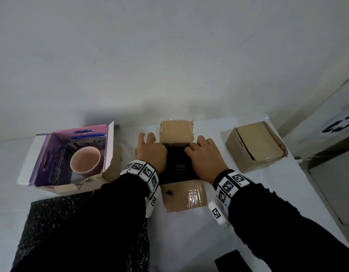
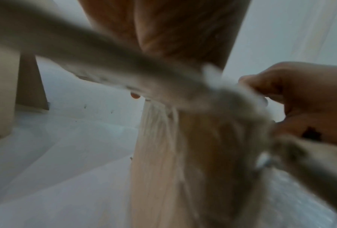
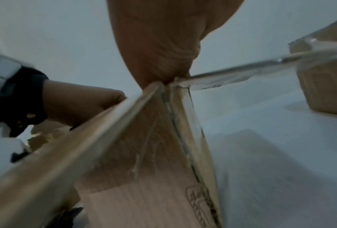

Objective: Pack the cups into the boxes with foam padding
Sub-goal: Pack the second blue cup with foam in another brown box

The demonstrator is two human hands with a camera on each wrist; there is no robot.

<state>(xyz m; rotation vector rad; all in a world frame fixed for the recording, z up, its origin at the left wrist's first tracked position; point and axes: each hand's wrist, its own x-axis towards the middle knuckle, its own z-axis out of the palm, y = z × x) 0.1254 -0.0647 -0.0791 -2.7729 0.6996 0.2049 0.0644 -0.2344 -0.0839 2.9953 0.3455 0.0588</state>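
Two hands work at the open cardboard box (image 1: 177, 134) in the frame's center: the left hand (image 1: 152, 154) and right hand (image 1: 207, 158) press relaxed fingers onto black foam padding (image 1: 176, 163) inside. At left, a pink cup (image 1: 85, 160) sits in the purple box (image 1: 52, 154).

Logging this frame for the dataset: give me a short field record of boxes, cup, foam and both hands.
centre box: open, flaps spread, black foam inside
left hand: on the centre box's left edge
right hand: on its right edge, fingers on the foam
pink cup: upright in purple box
right box: flaps folded shut
spare foam sheet: near left, on table
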